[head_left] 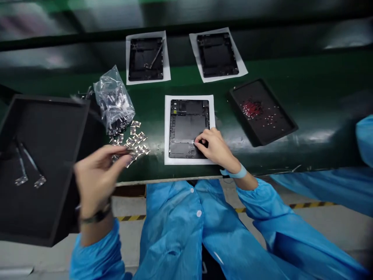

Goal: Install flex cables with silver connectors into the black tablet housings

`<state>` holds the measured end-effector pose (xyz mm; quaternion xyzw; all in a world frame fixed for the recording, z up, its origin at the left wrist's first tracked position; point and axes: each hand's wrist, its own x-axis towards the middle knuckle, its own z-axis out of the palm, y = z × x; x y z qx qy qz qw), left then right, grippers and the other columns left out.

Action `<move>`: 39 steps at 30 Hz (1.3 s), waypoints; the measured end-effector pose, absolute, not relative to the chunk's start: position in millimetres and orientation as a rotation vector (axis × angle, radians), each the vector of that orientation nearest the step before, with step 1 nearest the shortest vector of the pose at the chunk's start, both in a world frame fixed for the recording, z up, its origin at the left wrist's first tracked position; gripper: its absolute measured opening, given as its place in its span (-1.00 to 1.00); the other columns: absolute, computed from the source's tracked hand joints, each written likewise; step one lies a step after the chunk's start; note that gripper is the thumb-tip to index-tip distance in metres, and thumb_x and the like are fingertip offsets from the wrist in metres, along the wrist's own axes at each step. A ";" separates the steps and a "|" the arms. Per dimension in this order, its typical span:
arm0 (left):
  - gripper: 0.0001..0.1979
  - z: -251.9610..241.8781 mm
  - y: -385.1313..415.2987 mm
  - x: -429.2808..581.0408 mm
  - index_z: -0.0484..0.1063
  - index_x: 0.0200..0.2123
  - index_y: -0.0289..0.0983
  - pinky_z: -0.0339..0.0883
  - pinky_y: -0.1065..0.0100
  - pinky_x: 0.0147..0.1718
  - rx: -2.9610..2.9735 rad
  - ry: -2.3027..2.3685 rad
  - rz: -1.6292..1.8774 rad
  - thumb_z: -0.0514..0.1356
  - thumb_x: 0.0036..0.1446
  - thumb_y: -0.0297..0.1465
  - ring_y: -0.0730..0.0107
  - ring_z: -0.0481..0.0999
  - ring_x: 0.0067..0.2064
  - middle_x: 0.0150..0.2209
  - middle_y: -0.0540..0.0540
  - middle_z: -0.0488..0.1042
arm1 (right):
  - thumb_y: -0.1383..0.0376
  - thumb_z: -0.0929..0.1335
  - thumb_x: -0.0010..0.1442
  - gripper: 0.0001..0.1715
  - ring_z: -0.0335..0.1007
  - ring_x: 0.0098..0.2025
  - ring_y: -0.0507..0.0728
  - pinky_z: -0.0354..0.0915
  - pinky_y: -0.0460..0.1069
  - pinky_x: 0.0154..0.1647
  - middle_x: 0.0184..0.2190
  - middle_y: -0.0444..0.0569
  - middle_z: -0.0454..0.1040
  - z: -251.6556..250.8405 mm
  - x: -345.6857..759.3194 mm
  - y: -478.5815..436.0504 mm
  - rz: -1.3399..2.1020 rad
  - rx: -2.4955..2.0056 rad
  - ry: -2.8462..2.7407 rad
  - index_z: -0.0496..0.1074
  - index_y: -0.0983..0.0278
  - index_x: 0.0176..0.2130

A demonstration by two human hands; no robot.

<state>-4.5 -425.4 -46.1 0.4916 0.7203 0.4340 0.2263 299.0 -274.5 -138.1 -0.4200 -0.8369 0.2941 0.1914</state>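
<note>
Black tablet housing (186, 116) on white paper sheet (189, 97), green counter (291, 74) beneath. Right grip (211, 147) curled, fingertips on pale strip (183, 141) across housing, closure unclear. Left grip (99, 175) pinched, raised just above small metal brackets (135, 142); clear plastic bag (114, 99) just beside.
</note>
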 end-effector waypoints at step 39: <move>-0.83 -114.2 -323.6 105.1 0.61 -0.27 -0.34 0.38 0.42 -0.45 0.957 1.322 0.718 0.35 0.10 -0.35 0.45 0.46 -0.49 -0.53 -0.05 0.51 | 0.31 0.36 0.32 -0.89 0.29 -0.14 0.18 0.15 0.13 0.02 -0.28 -0.05 0.50 -131.4 318.6 -276.2 1.256 -0.953 -2.164 0.43 0.22 -0.30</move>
